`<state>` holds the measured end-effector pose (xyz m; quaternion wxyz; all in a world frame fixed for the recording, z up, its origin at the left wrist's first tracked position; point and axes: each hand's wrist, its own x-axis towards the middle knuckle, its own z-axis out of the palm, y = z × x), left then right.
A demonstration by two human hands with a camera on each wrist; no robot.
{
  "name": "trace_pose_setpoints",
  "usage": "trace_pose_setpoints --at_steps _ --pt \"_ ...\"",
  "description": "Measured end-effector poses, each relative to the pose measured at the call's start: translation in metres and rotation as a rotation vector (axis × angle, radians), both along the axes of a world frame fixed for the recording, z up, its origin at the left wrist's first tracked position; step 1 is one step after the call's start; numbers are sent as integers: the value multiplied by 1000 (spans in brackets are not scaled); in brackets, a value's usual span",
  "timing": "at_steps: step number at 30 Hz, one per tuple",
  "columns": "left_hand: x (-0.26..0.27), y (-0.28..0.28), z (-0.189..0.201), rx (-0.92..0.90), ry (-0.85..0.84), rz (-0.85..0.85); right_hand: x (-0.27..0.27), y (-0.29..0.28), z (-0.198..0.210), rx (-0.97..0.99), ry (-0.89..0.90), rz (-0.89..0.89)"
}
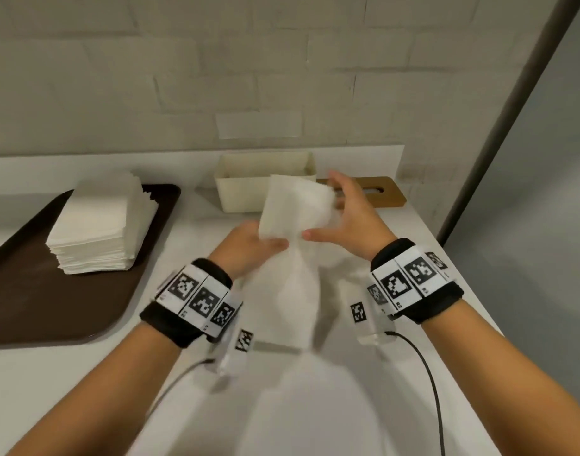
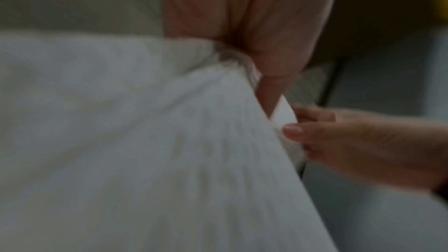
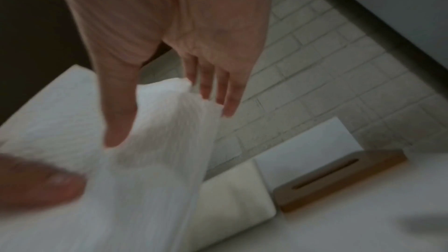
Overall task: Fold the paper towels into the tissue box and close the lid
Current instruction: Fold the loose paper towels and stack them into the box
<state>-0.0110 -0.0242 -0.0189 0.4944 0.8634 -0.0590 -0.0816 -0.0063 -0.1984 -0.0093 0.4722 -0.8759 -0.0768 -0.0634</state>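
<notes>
White paper towel [image 1: 295, 209] hung in the air between both hands, above the pale counter [image 1: 413, 232] and just in front of the tissue box [image 1: 242, 192]. The left hand [image 1: 249, 248] pinched the sheet at its lower left, thumb laid across the paper; the left wrist view showed its fingers [image 2: 278, 45] bunching the towel [image 2: 145, 122] into pleats. The right hand [image 1: 351, 218] held the sheet's right side, thumb at the lower edge and fingers spread fairly straight behind the upper corner; the right wrist view showed that palm [image 3: 194, 26] wide, with the fingertips [image 3: 227, 102] against the folded top. The sheet's lower part trailed down toward the person, blurred.

The cream box stood uncovered near the white brick wall [image 1: 282, 77]. Its wooden lid [image 1: 380, 189], with a slot, lay flat on the counter just beside the box's right end. To the left, a stack of paper towels [image 1: 101, 222] sat on a dark brown tray [image 1: 35, 307], well apart from the box.
</notes>
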Motion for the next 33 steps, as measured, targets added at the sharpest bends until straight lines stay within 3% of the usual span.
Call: trace_pose_setpoints --at_steps 3,7,10,16,19,24,29,33 --pt "6 0 23 539 -175 -324 -6 -1 8 -134 -63 114" --pt "19 8 27 634 -130 -379 -14 -12 -3 77 122 62" --pt "29 29 10 541 -6 -312 -17 -29 -22 293 161 -78" --pt "43 53 -35 -155 200 11 -15 -26 -54 436 247 -252" --pt "45 52 -50 -297 246 49 -13 -22 -66 453 280 -315" --pt "48 56 -71 -312 281 76 -11 -18 -84 379 324 -350" --pt "43 62 -74 -341 305 -6 -1 -26 -88 501 310 -395" --pt "40 64 -74 -315 303 -17 8 -28 -80 558 427 -194"
